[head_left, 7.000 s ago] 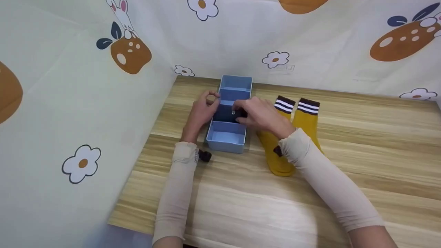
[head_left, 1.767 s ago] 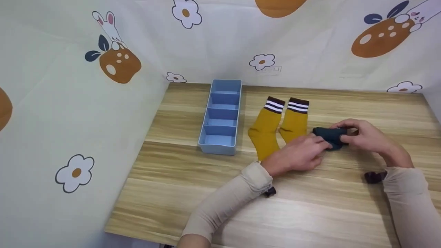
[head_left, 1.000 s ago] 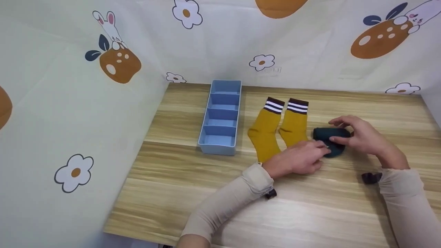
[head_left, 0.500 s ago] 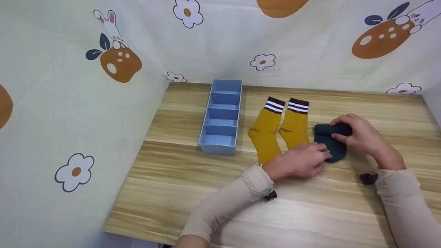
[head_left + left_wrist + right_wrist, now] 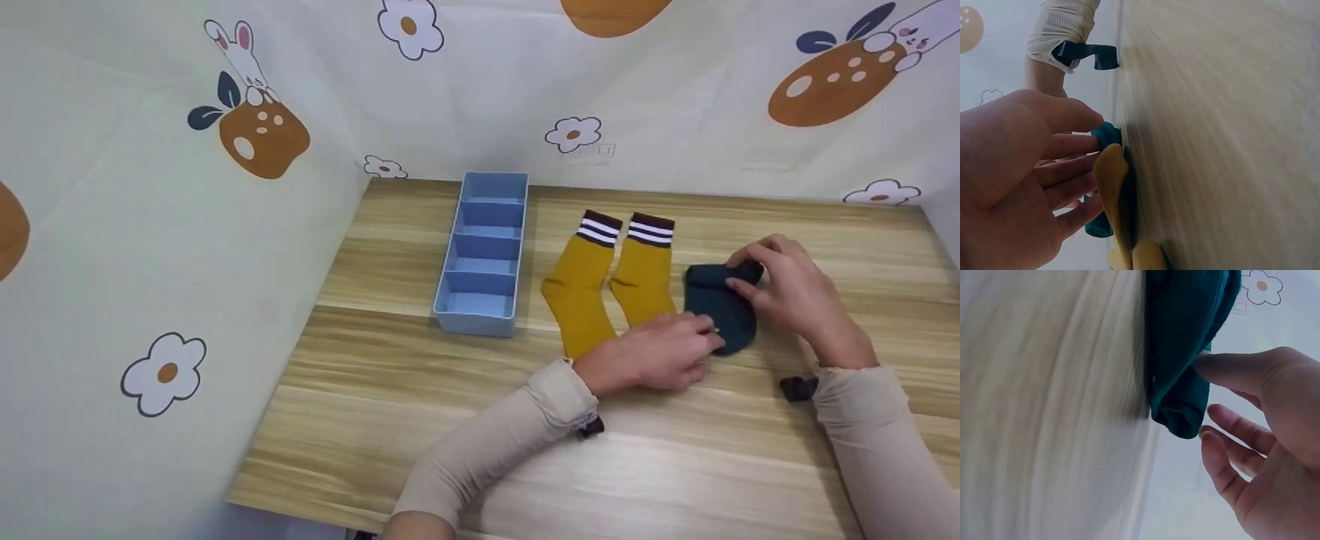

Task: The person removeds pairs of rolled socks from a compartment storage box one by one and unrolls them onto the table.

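A dark green sock [image 5: 716, 306] lies on the table, flat toward the near side and rolled up at its far end. My right hand [image 5: 793, 289] pinches the right end of the roll between thumb and fingers; the right wrist view shows the thumb against the green knit [image 5: 1185, 337]. With mostly straight fingers, my left hand [image 5: 664, 352] presses the near left part of the sock. In the left wrist view, its fingertips meet the green cloth [image 5: 1107, 135]. Two mustard socks with striped cuffs, a left one [image 5: 581, 289] and a right one [image 5: 645, 274], lie flat beside it.
A light blue box [image 5: 475, 324] with several compartments in a row stands left of the mustard socks. A patterned cloth [image 5: 480, 97] hangs behind the wooden table [image 5: 375, 420] and along its left side. A dark wrist camera [image 5: 799, 388] sits at my right cuff.
Seven seconds ago my right hand held the dark roll in the blue box. Now it lies right of the mustard socks. Over the last second, the roll has opened out away from me.
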`<state>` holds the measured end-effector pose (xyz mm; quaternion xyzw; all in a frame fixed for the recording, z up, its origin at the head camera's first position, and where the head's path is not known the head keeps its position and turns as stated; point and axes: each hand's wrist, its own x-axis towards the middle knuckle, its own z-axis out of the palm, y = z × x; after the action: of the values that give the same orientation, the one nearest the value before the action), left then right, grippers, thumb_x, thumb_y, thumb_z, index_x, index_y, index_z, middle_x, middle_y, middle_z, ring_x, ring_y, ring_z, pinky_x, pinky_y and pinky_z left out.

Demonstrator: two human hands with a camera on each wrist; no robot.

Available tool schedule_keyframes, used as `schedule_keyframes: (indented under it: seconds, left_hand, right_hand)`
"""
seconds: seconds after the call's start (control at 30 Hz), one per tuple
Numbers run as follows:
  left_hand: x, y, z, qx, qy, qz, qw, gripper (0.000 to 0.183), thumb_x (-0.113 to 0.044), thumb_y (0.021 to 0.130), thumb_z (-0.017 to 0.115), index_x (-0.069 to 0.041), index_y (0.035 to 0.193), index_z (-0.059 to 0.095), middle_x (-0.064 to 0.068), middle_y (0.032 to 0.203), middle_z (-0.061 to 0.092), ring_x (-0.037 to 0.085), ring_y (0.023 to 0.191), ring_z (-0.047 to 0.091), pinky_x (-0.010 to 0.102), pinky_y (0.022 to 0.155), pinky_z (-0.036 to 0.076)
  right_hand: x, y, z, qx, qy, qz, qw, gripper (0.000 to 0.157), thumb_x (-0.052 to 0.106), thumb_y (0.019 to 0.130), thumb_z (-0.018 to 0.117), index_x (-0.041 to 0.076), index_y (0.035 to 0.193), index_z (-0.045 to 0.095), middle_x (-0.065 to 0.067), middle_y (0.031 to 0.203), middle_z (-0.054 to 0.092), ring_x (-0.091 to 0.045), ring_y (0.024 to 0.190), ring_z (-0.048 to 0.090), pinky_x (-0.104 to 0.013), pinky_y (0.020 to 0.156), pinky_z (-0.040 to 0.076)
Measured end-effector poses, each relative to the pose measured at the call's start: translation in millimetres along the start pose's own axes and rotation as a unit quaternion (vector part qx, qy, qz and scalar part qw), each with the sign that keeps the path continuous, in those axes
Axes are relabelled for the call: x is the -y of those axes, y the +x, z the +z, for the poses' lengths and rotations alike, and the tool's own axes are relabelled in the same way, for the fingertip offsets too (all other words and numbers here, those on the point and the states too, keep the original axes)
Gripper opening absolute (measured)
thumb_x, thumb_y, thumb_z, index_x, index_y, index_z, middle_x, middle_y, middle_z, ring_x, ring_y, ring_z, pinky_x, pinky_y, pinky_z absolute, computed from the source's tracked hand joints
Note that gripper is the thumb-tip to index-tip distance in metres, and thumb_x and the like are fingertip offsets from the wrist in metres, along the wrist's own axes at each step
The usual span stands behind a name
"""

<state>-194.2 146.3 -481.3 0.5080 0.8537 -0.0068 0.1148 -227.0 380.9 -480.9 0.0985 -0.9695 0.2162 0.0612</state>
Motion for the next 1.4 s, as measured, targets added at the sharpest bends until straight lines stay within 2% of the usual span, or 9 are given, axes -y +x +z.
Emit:
schedule_keyframes:
  seconds: [0.13, 0.23, 0.4, 0.57, 0.87, 1.03, 1.2, 1.33, 1.4]
  left_hand:
    - [0.2, -0.4, -0.5, -0.001, 0.001, 0.004, 1.0, 0.05, -0.042, 0.112, 0.054, -0.023, 0.157, 0.056, -0.003, 0.15, 0.056, 0.013, 0.131, 0.055, 0.023, 0.116, 0.044]
    - [0.7, -0.4, -1.0, -0.002, -0.002, 0.006, 1.0, 0.049, -0.04, 0.112, 0.053, -0.022, 0.157, 0.057, -0.002, 0.148, 0.057, 0.013, 0.128, 0.056, 0.023, 0.115, 0.045]
    - [2.6, -1.4, 0.1, 0.008, -0.017, -0.006, 0.9998, 0.05, -0.042, 0.112, 0.054, -0.024, 0.158, 0.055, -0.003, 0.152, 0.055, 0.013, 0.13, 0.055, 0.023, 0.116, 0.044]
    - [1.6, -1.1, 0.3, 0.01, -0.021, -0.004, 0.9997, 0.05, -0.043, 0.112, 0.053, -0.024, 0.158, 0.055, -0.003, 0.153, 0.054, 0.012, 0.131, 0.054, 0.022, 0.117, 0.044]
    - [-0.3, 0.1, 0.7, 0.008, -0.01, 0.004, 0.9999, 0.05, -0.042, 0.112, 0.054, -0.024, 0.159, 0.054, -0.003, 0.151, 0.055, 0.011, 0.13, 0.055, 0.021, 0.114, 0.045]
    - [-0.8, -0.6, -0.1, 0.004, -0.01, 0.011, 0.9999, 0.05, -0.04, 0.112, 0.053, -0.025, 0.159, 0.054, -0.003, 0.152, 0.055, 0.011, 0.131, 0.055, 0.021, 0.114, 0.045]
    - [-1.0, -2.4, 0.7, -0.008, -0.005, 0.02, 0.9998, 0.048, -0.039, 0.112, 0.053, -0.024, 0.157, 0.057, -0.003, 0.148, 0.057, 0.011, 0.128, 0.056, 0.02, 0.111, 0.047]
    - [-2.4, -3.4, 1.2, -0.009, 0.006, 0.021, 0.9997, 0.048, -0.04, 0.111, 0.054, -0.023, 0.156, 0.057, -0.002, 0.149, 0.057, 0.011, 0.129, 0.056, 0.021, 0.112, 0.047]
    - [-3.4, -3.7, 1.6, -0.011, 0.01, 0.022, 0.9996, 0.048, -0.041, 0.111, 0.054, -0.023, 0.156, 0.058, -0.002, 0.148, 0.057, 0.011, 0.128, 0.057, 0.022, 0.112, 0.047]
  right_hand:
    - [0, 3, 2.2, -0.003, -0.008, -0.021, 1.0, 0.015, 0.008, 0.095, 0.082, 0.008, 0.11, 0.081, -0.017, 0.114, 0.067, -0.039, 0.108, 0.062, -0.062, 0.089, 0.05]
    - [0, 5, 3.5, -0.002, -0.013, -0.033, 0.999, 0.022, 0.009, 0.092, 0.084, 0.007, 0.114, 0.081, -0.017, 0.113, 0.069, -0.037, 0.103, 0.064, -0.06, 0.087, 0.051]
    - [2, 9, 4.7, 0.017, -0.012, -0.041, 0.999, 0.034, 0.011, 0.091, 0.086, 0.005, 0.123, 0.077, -0.02, 0.12, 0.069, -0.04, 0.107, 0.064, -0.062, 0.092, 0.053]
    - [3, 12, 3.1, 0.021, -0.021, -0.029, 0.999, 0.032, 0.009, 0.095, 0.079, 0.006, 0.127, 0.075, -0.019, 0.124, 0.069, -0.042, 0.114, 0.065, -0.067, 0.096, 0.052]
    - [3, 31, 4.3, 0.019, -0.044, -0.011, 0.999, 0.021, 0.01, 0.102, 0.067, 0.007, 0.122, 0.07, -0.022, 0.119, 0.073, -0.041, 0.1, 0.068, -0.065, 0.085, 0.055]
    - [0, 37, 4.0, 0.053, -0.062, -0.011, 0.997, 0.031, 0.015, 0.102, 0.064, 0.004, 0.129, 0.074, -0.026, 0.134, 0.07, -0.047, 0.117, 0.067, -0.071, 0.093, 0.054]
    - [-2, 40, 0.8, 0.113, -0.072, -0.007, 0.991, 0.045, 0.023, 0.098, 0.072, 0.001, 0.137, 0.07, -0.029, 0.153, 0.055, -0.052, 0.135, 0.054, -0.078, 0.101, 0.048]
    - [-3, 43, 1.9, 0.088, -0.073, -0.012, 0.993, 0.039, 0.022, 0.099, 0.075, 0.001, 0.132, 0.073, -0.028, 0.143, 0.057, -0.049, 0.127, 0.057, -0.075, 0.098, 0.051]
    - [-4, 44, 3.6, 0.067, -0.069, -0.009, 0.995, 0.038, 0.024, 0.1, 0.075, 0.002, 0.131, 0.072, -0.027, 0.133, 0.063, -0.046, 0.114, 0.063, -0.07, 0.091, 0.054]
